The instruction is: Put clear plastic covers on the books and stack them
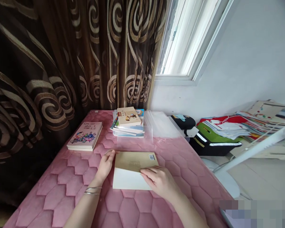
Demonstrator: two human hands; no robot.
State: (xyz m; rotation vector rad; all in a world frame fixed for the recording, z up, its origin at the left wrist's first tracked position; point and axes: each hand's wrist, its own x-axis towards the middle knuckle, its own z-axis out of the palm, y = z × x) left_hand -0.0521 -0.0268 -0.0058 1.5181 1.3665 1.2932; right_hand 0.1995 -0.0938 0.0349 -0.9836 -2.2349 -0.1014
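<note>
A tan book (135, 161) lies back cover up on the pink quilted surface (61, 183), a barcode at its far right corner. Its near half is under a white sheet or cover flap (125, 180). My left hand (106, 164) rests against the book's left edge, fingers stretched along it, with bangles on the wrist. My right hand (160, 181) lies flat on the book's near right part, fingers spread on the white flap. Neither hand grips anything.
A stack of books (128, 123) sits behind, a single colourful book (85, 136) to its left, clear plastic sleeves (161, 125) to its right. A dark curtain (49, 69) hangs at the left. Bags and piled papers (228, 129) lie on the floor at right.
</note>
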